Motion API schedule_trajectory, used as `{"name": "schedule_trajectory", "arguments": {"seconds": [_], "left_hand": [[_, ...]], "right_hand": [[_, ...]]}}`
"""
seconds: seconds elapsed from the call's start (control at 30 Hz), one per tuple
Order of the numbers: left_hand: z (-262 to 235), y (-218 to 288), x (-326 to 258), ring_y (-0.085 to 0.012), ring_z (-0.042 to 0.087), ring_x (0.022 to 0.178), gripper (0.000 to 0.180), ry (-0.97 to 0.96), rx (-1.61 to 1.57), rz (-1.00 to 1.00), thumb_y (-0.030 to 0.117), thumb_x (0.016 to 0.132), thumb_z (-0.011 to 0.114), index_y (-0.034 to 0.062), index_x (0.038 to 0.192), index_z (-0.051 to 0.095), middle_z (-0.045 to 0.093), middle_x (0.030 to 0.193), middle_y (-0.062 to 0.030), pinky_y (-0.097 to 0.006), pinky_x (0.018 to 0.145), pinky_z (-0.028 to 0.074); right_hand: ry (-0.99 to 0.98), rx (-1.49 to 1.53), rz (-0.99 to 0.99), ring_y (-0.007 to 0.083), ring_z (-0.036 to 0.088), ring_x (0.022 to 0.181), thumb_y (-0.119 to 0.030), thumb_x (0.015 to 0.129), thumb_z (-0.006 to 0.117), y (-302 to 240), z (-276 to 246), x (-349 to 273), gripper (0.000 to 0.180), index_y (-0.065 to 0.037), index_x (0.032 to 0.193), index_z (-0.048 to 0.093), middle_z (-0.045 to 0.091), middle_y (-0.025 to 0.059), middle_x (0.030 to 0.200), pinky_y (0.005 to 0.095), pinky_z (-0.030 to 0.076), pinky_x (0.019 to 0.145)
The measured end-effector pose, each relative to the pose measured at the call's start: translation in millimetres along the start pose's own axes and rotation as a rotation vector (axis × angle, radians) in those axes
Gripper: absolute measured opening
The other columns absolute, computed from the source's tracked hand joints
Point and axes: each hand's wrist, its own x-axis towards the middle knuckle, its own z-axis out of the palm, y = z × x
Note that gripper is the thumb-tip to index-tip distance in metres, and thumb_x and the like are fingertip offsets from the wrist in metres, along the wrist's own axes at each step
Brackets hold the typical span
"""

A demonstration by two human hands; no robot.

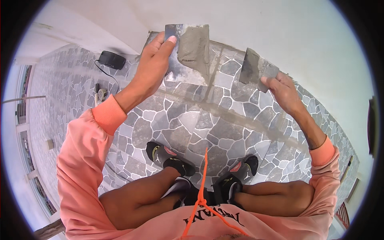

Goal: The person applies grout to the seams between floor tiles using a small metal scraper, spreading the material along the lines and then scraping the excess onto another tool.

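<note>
My left hand is closed on the left edge of a flat square plate, thumb on top. A thick layer of wet grey mortar covers much of its right side. Over to the right, my right hand grips a smaller flat rectangular blade by its lower right corner. Dark grey mortar coats that blade's left part. The two pieces are apart, both held above the floor near the base of the wall. Fingers beneath each piece are hidden.
A white wall rises ahead, meeting a stone-patterned tile floor with mortar-grey joints. A black round device with a cable lies at left, near a small tool. My feet in grey slides stand below.
</note>
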Motion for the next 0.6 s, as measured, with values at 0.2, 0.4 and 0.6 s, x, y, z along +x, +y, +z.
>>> {"name": "schedule_trajectory", "arguments": {"seconds": [0.2,0.4,0.6], "left_hand": [[17,24,7,-0.0111,0.059,0.094,0.036,-0.017,0.149,0.049,0.021,0.099,0.043,-0.0041,0.124,0.049,0.061,0.11,-0.0078,-0.027,0.082,0.049],[54,11,48,-0.012,0.059,0.095,0.033,-0.102,0.032,-0.223,0.02,0.1,0.041,-0.0019,0.124,0.05,0.06,0.113,-0.0084,-0.026,0.081,0.049],[99,-4,91,-0.0051,0.044,0.066,0.029,-0.232,0.4,0.224,0.021,0.099,0.045,-0.0011,0.114,0.055,0.055,0.078,0.0017,-0.023,0.058,0.039]], "right_hand": [[-0.018,-0.055,-0.426,0.0151,0.055,0.079,-0.024,0.087,0.056,-8,17,4,0.032,0.001,0.108,0.06,0.061,0.0117,0.082,0.0291,0.044,0.064],[0.207,-0.196,-0.719,0.0147,0.057,0.075,-0.014,0.086,0.052,-5,-24,1,0.031,-0.005,0.115,0.059,0.061,0.011,0.084,0.03,0.045,0.064],[0.058,0.841,0.02,0.0179,0.059,0.078,-0.017,0.093,0.053,32,-36,-26,0.024,0.007,0.093,0.056,0.058,0.0103,0.088,0.0311,0.049,0.065]]}}
